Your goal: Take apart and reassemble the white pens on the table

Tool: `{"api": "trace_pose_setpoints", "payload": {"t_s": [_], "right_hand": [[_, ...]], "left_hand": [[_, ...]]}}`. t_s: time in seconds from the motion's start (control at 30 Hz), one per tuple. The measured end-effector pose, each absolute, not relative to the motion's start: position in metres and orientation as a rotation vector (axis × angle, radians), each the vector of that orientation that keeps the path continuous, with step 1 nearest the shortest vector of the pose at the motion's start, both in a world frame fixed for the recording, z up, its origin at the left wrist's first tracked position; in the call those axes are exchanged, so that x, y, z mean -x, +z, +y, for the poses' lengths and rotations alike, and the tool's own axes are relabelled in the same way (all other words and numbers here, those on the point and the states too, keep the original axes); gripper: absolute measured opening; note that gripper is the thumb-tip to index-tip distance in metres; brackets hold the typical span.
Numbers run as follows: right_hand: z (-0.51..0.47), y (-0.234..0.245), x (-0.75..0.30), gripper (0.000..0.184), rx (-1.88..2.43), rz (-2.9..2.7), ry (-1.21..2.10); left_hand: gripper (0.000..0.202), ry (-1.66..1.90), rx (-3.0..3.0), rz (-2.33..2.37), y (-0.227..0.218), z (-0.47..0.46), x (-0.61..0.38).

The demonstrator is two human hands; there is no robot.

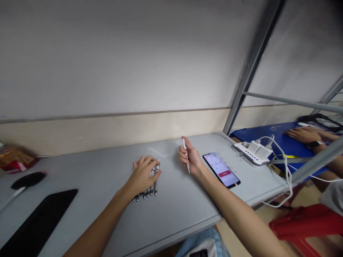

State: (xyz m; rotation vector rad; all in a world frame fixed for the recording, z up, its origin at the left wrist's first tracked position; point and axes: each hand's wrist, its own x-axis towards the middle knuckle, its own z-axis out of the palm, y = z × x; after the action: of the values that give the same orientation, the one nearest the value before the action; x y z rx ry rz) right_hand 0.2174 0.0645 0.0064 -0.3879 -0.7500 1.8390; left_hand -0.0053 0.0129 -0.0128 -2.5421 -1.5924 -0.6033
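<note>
My right hand (193,159) is closed around a white pen (184,144) with a grey lower part, held nearly upright above the grey table. Its metal tip points down, and the thumb is up by the top end. My left hand (143,174) lies over a row of several similar pens (156,186) on the tabletop, fingers apart and touching them. The pens lie side by side with their tips toward me; the hand hides much of them.
Right of my right arm lies a phone (222,170) with a timer on screen. Beyond it are a white power strip (250,154) with chargers and loose cables. A black slab (43,221) and a red-and-brown packet (16,159) are at left. A co-worker's hands (304,135) rest on a blue table.
</note>
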Motion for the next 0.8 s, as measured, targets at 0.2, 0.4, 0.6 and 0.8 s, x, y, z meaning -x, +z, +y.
{"api": "trace_pose_setpoints", "payload": {"t_s": [0.2,0.4,0.6,0.8], "right_hand": [[0.0643,0.0046,-0.2168,0.031,0.415,-0.784,1.813],[0.0649,0.0054,-0.2169,0.028,0.419,-0.778,1.819],[0.064,0.0073,-0.2173,0.027,0.402,-0.792,1.816],[0.0648,0.0058,-0.2184,0.026,0.371,-0.828,1.817]], "left_hand": [[0.026,-0.603,2.533,-1.603,-0.0119,0.011,0.0014],[0.028,-0.618,2.556,-1.594,-0.0109,0.0096,0.0005],[0.026,-0.59,2.624,-1.571,-0.0092,0.0071,-0.0016],[0.023,-0.572,2.676,-1.551,-0.0081,0.0059,-0.0033]]}}
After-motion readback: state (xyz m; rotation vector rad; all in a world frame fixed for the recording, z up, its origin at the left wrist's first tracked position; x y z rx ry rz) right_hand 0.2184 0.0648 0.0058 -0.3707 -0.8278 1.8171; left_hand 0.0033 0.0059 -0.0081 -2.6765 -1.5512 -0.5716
